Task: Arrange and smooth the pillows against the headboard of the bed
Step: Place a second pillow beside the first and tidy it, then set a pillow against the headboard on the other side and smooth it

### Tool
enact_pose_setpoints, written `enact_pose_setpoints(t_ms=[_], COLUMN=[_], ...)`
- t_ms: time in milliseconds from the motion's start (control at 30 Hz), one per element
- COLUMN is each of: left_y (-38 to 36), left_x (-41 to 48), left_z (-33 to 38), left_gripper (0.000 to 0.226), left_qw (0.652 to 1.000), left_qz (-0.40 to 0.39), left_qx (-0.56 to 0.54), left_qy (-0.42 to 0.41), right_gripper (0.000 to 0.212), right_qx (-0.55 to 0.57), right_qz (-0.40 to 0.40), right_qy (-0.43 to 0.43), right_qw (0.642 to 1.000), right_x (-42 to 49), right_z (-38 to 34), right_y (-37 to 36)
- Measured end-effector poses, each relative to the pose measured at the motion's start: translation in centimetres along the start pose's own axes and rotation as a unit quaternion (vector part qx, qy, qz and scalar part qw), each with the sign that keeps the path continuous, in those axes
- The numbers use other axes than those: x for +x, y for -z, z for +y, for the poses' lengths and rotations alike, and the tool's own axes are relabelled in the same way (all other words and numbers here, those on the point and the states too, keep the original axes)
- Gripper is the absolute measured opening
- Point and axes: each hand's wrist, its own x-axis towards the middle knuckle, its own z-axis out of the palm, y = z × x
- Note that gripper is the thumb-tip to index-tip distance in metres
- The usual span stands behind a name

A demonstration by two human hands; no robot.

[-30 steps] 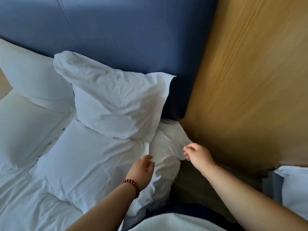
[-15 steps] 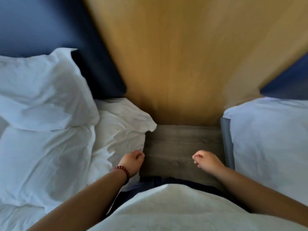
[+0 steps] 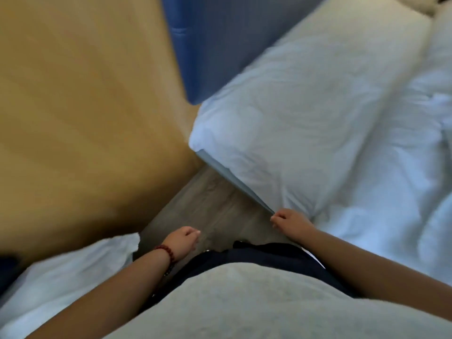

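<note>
A white pillow (image 3: 305, 113) lies flat on the right-hand bed, its far edge against the blue headboard (image 3: 215, 40). My right hand (image 3: 291, 221) is at the pillow's near corner with its fingers loosely curled, and no fabric shows between them. My left hand (image 3: 182, 242), with a red bead bracelet on the wrist, hangs over the floor gap with loosely curled fingers and holds nothing. A white pillow corner (image 3: 73, 272) of the left-hand bed shows at the lower left. The picture is blurred by motion.
A wooden wall panel (image 3: 85, 106) fills the upper left between the two beds. A narrow strip of grey wood floor (image 3: 220, 204) runs between them, where I stand. Rumpled white bedding (image 3: 403, 192) covers the right-hand bed beyond the pillow.
My view has swung from the left bed's pillows across the wooden panel to the right bed. Both hands left the left bed's linen, and my right hand has come up to the right pillow's corner.
</note>
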Motion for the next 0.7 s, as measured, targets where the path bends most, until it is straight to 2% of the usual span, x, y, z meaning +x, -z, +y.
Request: enact_pose_setpoints(t_ms=[167, 333, 600, 700], left_y=[-0.7, -4.0, -13.6, -18.3], left_x=[2.5, 3.5, 2.4, 0.4], left_z=[4.0, 8.5, 16.1, 19.8], left_gripper=[0.023, 0.018, 0.022, 0.021], left_qw=[0.998, 0.986, 0.974, 0.966], left_qz=[-0.057, -0.126, -0.172, -0.171], left_qx=[0.030, 0.094, 0.124, 0.134], left_qy=[-0.028, -0.052, -0.082, -0.138], right_gripper=[0.021, 0.022, 0.013, 0.013], right_qx=[0.114, 0.242, 0.382, 0.390], right_qz=[0.069, 0.143, 0.247, 0.254], right_qy=[-0.115, -0.192, -0.207, -0.188], right_qw=[0.984, 0.941, 0.866, 0.865], right_x=[-5.8, -9.9, -14.2, -15.0], right_z=[4.1, 7.9, 14.5, 17.4], right_y=[-0.9, -2.1, 1.3, 4.0])
